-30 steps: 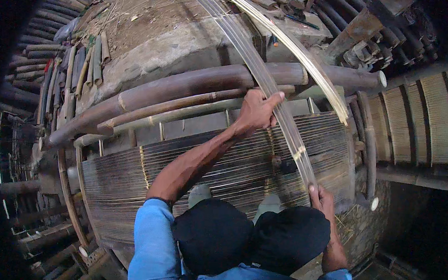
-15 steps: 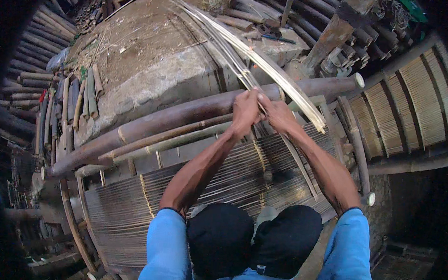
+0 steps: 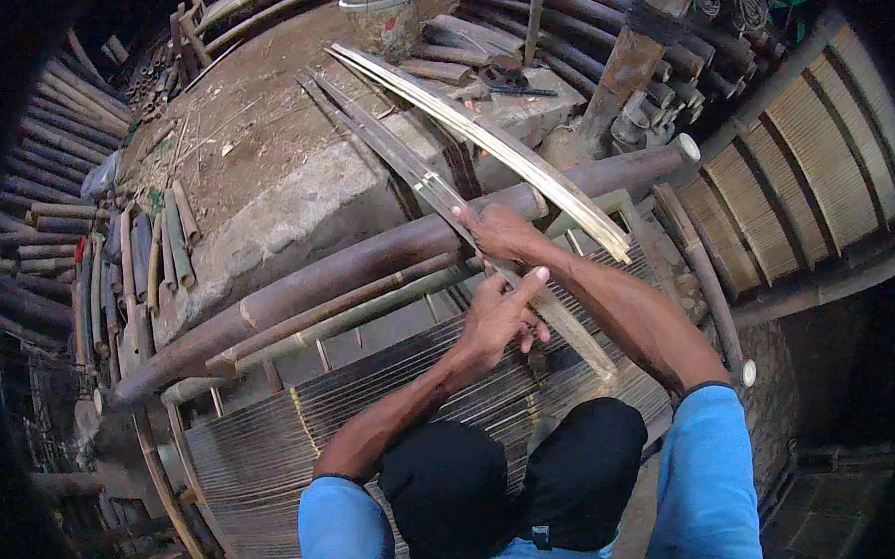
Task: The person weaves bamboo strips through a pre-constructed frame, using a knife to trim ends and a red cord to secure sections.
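Note:
My right hand (image 3: 506, 234) is closed round a bundle of long, thin bamboo strips (image 3: 393, 147), dark on the visible side, slanting from the far left toward my knees. Just nearer to me, my left hand (image 3: 496, 322) lies against the bundle with its thumb raised and fingers apart. The near end of the strips (image 3: 580, 337) is paler. Below both hands spreads a bamboo slat panel (image 3: 363, 396), its narrow slats crossed by light ties. A second bundle, of pale strips (image 3: 494, 127), rests to the right across a thick bamboo pole (image 3: 368, 266).
A stained bucket (image 3: 381, 22) stands at the far side on the dirt floor. Cut bamboo poles (image 3: 69, 143) are stacked on the left, more (image 3: 598, 36) behind on the right. A finished-looking slatted panel (image 3: 812, 156) leans at right. A concrete ledge (image 3: 311, 194) runs beyond the thick pole.
My hands were together over the bundle; the left has drawn back toward me and its fingers have spread. The dark bundle has turned leftward at its far end, away from the pale strips.

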A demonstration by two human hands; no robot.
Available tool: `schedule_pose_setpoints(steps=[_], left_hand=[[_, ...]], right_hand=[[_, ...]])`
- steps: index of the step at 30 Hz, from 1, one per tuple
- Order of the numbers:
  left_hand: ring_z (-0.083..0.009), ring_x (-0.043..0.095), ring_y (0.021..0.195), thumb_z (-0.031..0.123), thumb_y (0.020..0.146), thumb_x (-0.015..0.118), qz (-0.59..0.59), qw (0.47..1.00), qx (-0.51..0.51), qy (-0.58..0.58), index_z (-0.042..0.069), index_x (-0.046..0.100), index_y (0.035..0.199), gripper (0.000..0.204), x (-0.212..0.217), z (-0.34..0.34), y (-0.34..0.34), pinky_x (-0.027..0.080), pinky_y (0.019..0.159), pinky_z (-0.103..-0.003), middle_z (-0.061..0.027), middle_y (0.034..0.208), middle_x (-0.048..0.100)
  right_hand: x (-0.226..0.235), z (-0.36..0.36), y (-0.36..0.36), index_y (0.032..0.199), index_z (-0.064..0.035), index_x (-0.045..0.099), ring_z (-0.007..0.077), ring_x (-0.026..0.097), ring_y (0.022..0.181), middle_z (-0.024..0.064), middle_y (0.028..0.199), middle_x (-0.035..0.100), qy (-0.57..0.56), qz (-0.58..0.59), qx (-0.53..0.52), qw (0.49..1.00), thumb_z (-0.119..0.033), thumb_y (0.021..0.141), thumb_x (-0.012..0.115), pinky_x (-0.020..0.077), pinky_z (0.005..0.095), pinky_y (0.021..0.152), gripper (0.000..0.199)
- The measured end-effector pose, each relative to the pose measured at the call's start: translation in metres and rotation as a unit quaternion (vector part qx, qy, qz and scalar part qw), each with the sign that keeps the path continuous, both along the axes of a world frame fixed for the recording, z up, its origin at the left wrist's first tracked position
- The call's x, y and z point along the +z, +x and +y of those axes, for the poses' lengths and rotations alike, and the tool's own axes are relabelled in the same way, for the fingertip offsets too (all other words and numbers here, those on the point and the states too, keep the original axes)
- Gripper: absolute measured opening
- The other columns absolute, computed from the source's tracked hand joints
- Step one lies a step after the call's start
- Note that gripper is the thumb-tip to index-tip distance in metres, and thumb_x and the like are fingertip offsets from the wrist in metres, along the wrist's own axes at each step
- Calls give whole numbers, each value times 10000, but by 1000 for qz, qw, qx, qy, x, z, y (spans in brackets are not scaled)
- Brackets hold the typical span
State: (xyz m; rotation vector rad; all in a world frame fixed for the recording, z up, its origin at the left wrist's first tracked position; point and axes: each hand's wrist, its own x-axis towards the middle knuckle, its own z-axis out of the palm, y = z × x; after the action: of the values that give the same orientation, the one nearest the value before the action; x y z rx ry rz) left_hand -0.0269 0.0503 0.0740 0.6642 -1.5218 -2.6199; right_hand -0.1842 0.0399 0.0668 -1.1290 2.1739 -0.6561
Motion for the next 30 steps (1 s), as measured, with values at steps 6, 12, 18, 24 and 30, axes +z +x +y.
schedule_pose_setpoints(steps=[6, 12, 18, 24, 30], left_hand=[[-209, 665, 583, 222, 972, 659, 39, 999, -11, -18, -46, 604, 1049, 284, -17, -6, 6, 478, 425, -293, -175, 862, 703], [-219, 669, 572, 136, 950, 651, 8, 1000, 17, -2, -63, 620, 990, 205, -18, -12, 21, 496, 421, -301, -189, 839, 703], [-216, 675, 568, 127, 950, 649, 37, 999, 5, 13, -77, 586, 1017, 224, -19, -15, 29, 515, 408, -291, -180, 799, 685], [-211, 675, 555, 132, 948, 670, 14, 1000, 3, 21, -57, 595, 983, 206, -15, -12, 21, 503, 393, -288, -169, 799, 689], [-216, 680, 557, 140, 960, 670, -2, 1000, -2, 14, -58, 612, 978, 207, -20, -18, 25, 505, 386, -294, -183, 808, 701]], right_hand=[[-1, -4, 3, 849, 114, 692, 405, 689, 767, 260, 772, 687, -4, 66, 12, 998, -632, 1010, 368, 510, 522, 776, 829], [0, 10, 2, 963, 12, 759, 379, 710, 729, 254, 809, 717, -37, -24, -42, 998, -408, 991, 563, 536, 495, 723, 464], [12, 15, 17, 856, 79, 680, 498, 671, 752, 317, 745, 653, -78, 83, -22, 993, -301, 977, 564, 518, 545, 723, 415], [16, 7, -14, 967, 34, 601, 552, 612, 858, 356, 820, 615, -138, 212, 43, 966, -156, 936, 530, 482, 599, 751, 206], [9, -28, -27, 957, 38, 614, 542, 627, 819, 320, 788, 630, -170, 222, 63, 958, -106, 896, 525, 494, 590, 739, 180]])
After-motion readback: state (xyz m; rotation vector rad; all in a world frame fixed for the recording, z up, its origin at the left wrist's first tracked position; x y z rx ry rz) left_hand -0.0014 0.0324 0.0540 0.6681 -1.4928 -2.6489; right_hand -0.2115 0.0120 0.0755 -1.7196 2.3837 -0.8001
